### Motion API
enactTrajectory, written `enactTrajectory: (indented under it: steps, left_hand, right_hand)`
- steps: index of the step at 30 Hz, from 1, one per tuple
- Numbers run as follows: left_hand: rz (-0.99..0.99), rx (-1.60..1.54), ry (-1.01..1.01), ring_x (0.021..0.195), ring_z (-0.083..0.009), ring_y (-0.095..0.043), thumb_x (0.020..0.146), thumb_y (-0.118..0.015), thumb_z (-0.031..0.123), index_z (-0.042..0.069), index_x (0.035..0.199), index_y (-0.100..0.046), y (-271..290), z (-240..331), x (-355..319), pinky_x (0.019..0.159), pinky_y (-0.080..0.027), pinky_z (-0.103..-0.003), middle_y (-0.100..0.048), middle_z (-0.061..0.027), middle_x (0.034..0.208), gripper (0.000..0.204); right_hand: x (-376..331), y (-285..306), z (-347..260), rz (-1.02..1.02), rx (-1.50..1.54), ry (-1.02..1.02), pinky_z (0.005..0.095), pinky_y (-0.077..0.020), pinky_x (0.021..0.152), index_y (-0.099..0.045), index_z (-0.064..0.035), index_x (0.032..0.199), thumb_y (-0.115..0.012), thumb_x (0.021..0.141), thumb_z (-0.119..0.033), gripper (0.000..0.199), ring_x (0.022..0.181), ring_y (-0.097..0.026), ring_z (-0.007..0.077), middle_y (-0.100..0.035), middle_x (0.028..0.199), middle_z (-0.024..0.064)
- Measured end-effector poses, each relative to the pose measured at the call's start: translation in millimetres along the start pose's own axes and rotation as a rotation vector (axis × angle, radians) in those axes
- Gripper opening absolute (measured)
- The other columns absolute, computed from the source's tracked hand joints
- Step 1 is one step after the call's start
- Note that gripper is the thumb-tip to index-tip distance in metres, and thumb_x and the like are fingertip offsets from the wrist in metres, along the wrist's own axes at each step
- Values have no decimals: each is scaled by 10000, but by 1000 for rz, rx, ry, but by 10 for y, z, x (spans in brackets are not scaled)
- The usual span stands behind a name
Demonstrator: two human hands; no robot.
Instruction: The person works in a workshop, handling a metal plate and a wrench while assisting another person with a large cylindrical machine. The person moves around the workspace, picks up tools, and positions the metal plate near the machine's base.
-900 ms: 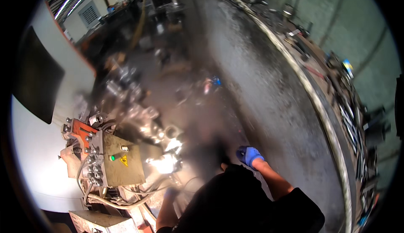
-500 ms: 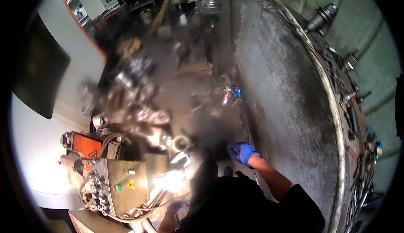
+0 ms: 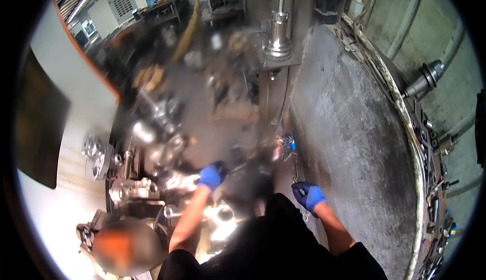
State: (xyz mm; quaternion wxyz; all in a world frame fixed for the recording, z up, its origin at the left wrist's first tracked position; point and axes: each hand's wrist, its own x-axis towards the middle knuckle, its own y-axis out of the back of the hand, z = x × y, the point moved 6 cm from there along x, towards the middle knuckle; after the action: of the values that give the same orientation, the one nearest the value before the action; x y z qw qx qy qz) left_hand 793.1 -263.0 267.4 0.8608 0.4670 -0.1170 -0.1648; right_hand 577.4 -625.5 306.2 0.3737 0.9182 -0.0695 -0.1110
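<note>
My left hand (image 3: pixel 211 177), in a blue glove with dark fingers, is stretched forward above a cluster of shiny metal parts (image 3: pixel 182 181). Its fingers are smeared and dark against the floor, so their pose is unclear. My right hand (image 3: pixel 310 196), gloved the same way, hangs beside the near left edge of a wide grey worn slab (image 3: pixel 349 123). Its fingers curl inward and nothing shows in them. Just below my left forearm lies a bright metal ring (image 3: pixel 224 213). Left of that forearm rests a larger machined metal fitting (image 3: pixel 134 191).
A blurred orange unit (image 3: pixel 114 249) stands at the lower left, beside a white machine panel (image 3: pixel 83 123). Ahead rises a shiny metal column (image 3: pixel 278 39). A broom (image 3: pixel 190 29) leans farther back. Loose tools (image 3: pixel 433 214) line the right side, where a tapered tool holder (image 3: pixel 425 79) sits.
My left hand has come up from the lower edge and reached forward. My right hand has shifted slightly right and down. The surroundings have slid downward, showing more of the column ahead.
</note>
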Motion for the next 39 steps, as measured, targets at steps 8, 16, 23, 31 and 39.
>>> enactTrajectory:
  steps: [8,16,23,31,39]
  left_hand:
    - [471,178,-523,1157,-430,-663,941,-686,184,62,1233,-715,1895,2075,2202,1022,-517,-502,-718,-217,1225,318]
    - [521,535,-580,1444,-417,-468,783,-670,65,111,1547,-518,2249,2467,3641,1210,-368,-540,-504,-225,1551,780]
    - [418,496,-746,1269,-390,-611,850,-645,114,88,1437,-602,1940,2112,4319,1139,-440,-520,-623,-190,1429,589]
    - [499,280,-848,1113,-412,-666,842,-573,4,70,1367,-654,1949,2009,4431,1026,-509,-510,-686,-200,1293,535]
    - [761,-191,-961,938,-306,-691,936,-512,-75,9,1314,-698,2715,1938,4458,854,-558,-401,-724,-183,1083,429]
  right_hand:
    - [1391,311,84,163,-32,94,457,-585,923,-793,-134,1131,-700,948,-251,237,1061,-717,405,-766,1132,174]
    - [2347,1033,-693,377,38,221,471,-583,895,-789,-151,1169,-711,926,-168,255,1003,-715,421,-758,1132,195]
    - [2374,1312,-789,629,60,113,460,-581,924,-791,-75,1133,-677,948,-154,231,1015,-737,403,-776,1105,199]
    - [2233,1380,-1016,819,-14,-104,448,-575,930,-792,-65,1099,-697,936,-138,202,1013,-746,380,-785,1070,191]
    - [2193,1784,-1965,990,-130,91,454,-572,945,-775,-42,1104,-711,917,-57,197,1053,-736,382,-774,1105,188]
